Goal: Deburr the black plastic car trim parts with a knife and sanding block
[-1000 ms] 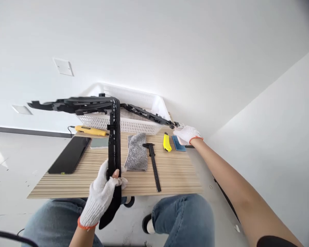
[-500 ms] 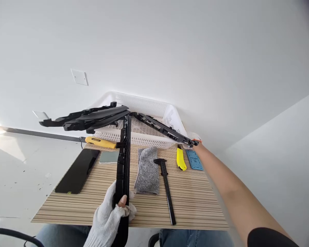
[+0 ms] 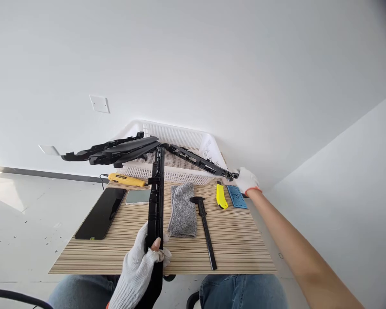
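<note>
My left hand, in a white glove with a bare thumb tip, is closed around a long black plastic trim strip. The strip stands up from the near edge of the table, its far end reaching the basket's front. My right hand, gloved in white with an orange cuff, is stretched out to the table's far right corner. It is beside the end of another black trim piece lying across the white basket. The fingers of this hand are hidden, and whether they hold anything I cannot tell.
More black trim pieces jut left over the basket's rim. On the striped table lie a black phone, a yellow corded tool, a grey-green pad, a grey cloth, a caliper, a yellow cutter and a blue block.
My right hand has come out from behind the trim piece's end and is now more visible. My left hand still grips the strip. The view has shifted slightly.
</note>
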Motion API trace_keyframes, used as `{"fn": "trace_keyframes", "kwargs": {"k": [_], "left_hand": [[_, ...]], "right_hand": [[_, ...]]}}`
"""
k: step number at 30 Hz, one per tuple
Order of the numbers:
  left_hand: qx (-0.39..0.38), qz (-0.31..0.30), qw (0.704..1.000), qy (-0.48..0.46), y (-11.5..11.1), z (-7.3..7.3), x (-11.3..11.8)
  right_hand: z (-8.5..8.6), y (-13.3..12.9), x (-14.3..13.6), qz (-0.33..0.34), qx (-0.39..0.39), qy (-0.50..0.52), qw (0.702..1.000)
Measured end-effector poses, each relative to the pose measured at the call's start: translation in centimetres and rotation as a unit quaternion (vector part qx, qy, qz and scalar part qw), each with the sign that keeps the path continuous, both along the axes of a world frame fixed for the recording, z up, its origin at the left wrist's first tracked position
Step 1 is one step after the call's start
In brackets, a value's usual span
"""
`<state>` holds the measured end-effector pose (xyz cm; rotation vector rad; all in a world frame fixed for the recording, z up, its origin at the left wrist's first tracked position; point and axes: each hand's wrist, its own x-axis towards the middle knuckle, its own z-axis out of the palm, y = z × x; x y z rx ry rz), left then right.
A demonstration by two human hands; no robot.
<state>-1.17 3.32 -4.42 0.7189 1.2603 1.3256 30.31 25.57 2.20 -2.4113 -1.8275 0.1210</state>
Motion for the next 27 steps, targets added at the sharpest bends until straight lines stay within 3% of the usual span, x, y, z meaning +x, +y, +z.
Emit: {"fn": "trace_keyframes", "kwargs": {"k": [6,11,15,19,23,27], "left_hand": [[-0.01,-0.015,0.998,0.067,0.3,-0.4,-0.6],[0.014,-0.014,0.997,0.079,0.1,0.0,-0.2],[0.021,0.007,0.994,0.111,-0.1,0.6,0.4],[0.02,0.019,0.989,0.146,-0.2,0.9,0.6],[0.037,0.021,0.988,0.146,-0.3,0.5,0.9],[0.051,0.044,0.989,0.129,-1.4,-0.3,1.8]], "right_hand": [[-4.9,-7.9,-3.6,0.087,-0.008,-0.014,0.996],[-7.3,-8.8,-4.3,0.114,0.05,-0.026,0.992],[-7.4,-9.8,-4.5,0.063,0.118,0.007,0.991],[-7.2,-13.7,-7.0,0.073,0.176,0.056,0.98],[-5.7,-16.9,-9.5,0.072,0.031,0.077,0.994],[-3.3,-16.9,-9.1,0.033,-0.122,0.101,0.987]]}}
